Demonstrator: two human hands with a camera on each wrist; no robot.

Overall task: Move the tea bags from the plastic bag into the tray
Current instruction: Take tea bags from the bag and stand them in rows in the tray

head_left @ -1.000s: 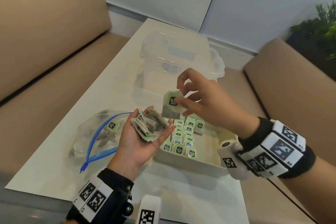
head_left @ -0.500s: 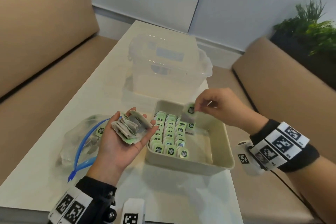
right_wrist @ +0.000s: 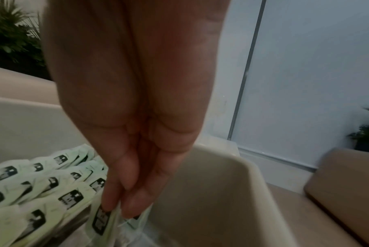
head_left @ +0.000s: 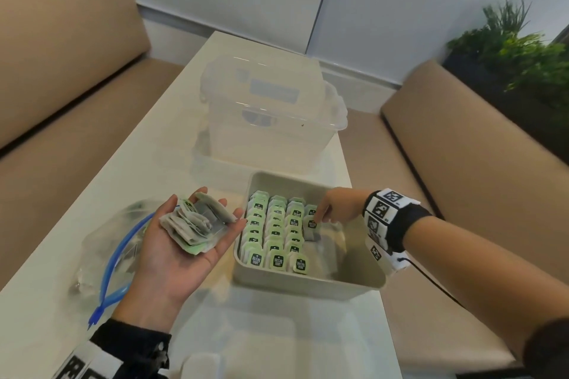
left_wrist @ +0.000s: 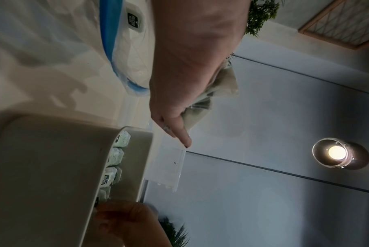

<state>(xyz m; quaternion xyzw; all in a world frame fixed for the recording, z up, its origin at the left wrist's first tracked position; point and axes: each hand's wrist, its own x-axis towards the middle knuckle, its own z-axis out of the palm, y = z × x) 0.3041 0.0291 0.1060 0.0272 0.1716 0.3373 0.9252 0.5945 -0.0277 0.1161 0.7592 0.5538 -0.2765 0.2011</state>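
Observation:
My left hand [head_left: 203,212] lies palm up beside the tray's left wall, fingers loosely spread, carrying a loose pile of tea bags [head_left: 184,226]. The beige tray [head_left: 308,286] holds three full rows of upright green tea bags [head_left: 274,234], with a fourth row started at the back. My right hand [head_left: 318,220] reaches down into the tray and pinches one tea bag [head_left: 311,226] at the front of that short fourth row; the right wrist view shows fingertips [right_wrist: 109,203] on this tea bag [right_wrist: 101,222]. The clear plastic bag [head_left: 107,249] with a blue zip lies left of my left hand, a few tea bags inside.
A clear lidded plastic box [head_left: 271,114] stands just behind the tray on the white table [head_left: 277,332]. Tan benches [head_left: 477,178] run along both sides of the table. A green plant [head_left: 523,55] sits at the far right. The tray's right half is bare.
My right hand took a tea bag from above the left palm's pile and lowered it into the tray's fourth row. The left hand stayed beside the tray with its pile.

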